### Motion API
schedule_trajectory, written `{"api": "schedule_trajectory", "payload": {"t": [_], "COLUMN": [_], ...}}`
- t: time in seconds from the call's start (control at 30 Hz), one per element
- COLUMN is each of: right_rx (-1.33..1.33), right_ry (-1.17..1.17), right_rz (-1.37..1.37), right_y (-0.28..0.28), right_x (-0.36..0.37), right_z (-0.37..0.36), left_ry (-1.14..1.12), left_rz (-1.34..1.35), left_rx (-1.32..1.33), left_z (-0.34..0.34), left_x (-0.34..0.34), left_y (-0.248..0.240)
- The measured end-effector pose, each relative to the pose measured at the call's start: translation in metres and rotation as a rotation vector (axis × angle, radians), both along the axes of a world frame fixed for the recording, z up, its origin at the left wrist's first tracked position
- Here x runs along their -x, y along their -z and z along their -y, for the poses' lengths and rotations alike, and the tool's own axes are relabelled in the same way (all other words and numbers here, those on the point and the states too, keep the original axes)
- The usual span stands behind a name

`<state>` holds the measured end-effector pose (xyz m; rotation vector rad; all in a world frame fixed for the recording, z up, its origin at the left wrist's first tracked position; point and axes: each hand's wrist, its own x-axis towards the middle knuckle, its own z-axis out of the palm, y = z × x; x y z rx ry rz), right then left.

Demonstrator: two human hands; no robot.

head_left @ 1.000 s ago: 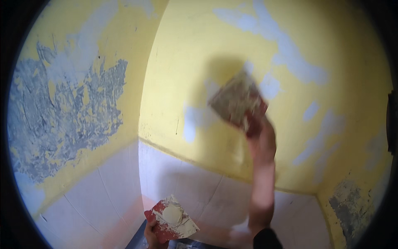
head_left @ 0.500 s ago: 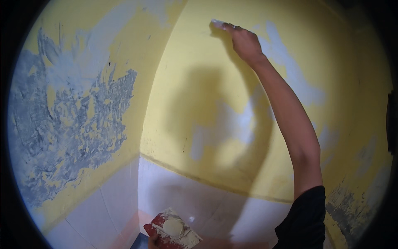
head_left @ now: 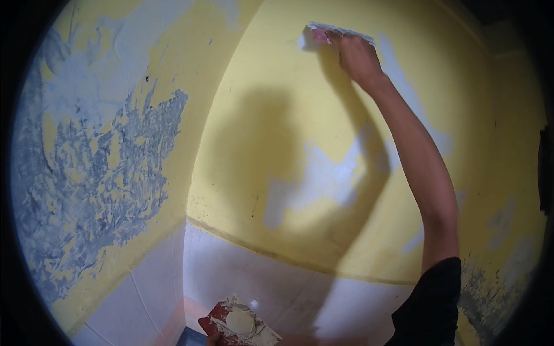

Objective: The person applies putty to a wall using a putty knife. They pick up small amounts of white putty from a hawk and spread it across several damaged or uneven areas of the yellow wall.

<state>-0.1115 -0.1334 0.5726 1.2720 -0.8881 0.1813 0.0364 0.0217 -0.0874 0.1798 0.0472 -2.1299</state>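
Observation:
My right hand (head_left: 362, 62) is raised against the yellow wall (head_left: 259, 66), its fingers closed round a putty trowel (head_left: 321, 36). The trowel has a reddish part and a long edge smeared with white putty, which lies at the wall. A small pale smear (head_left: 303, 42) shows just left of it. Low in the view, my left hand (head_left: 213, 339) grips a red flat plastering tool (head_left: 219, 313), mostly cut off by the lower edge. Its face carries a rounded lump of cream putty (head_left: 241, 323) with rough putty around it.
The left wall bears a large grey, scraped-looking patch (head_left: 109, 167). Several pale putty patches (head_left: 323, 173) mark the facing wall. White tiles (head_left: 231, 259) cover the lower walls below a dark line. A corner runs between the two walls.
My right hand has shifted right with the trowel, and more of its long edge shows. A pale smear is now visible at its left. My left hand keeps its hold low down.

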Motion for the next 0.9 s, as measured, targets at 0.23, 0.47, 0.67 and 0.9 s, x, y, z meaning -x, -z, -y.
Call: {"api": "schedule_trajectory", "payload": {"t": [0.23, 0.47, 0.67, 0.9], "right_rx": [-0.207, -0.218, 0.003, -0.259], "right_ry": [0.146, 0.123, 0.158, 0.309], "right_rz": [-0.084, -0.005, 0.043, -0.086], "right_y": [0.005, 0.013, -0.029, 0.048], "right_x": [0.023, 0.008, 0.017, 0.037], "right_z": [0.035, -0.044, -0.004, -0.025], "left_ry": [-0.043, -0.072, -0.095, -0.073], "left_rz": [-0.01, 0.106, 0.205, 0.195], "left_rx": [-0.021, 0.064, 0.034, 0.001], "left_z": [-0.002, -0.008, -0.011, -0.015], "left_x": [-0.007, -0.021, -0.02, -0.023], "left_y": [-0.017, -0.022, -0.032, -0.008]}}
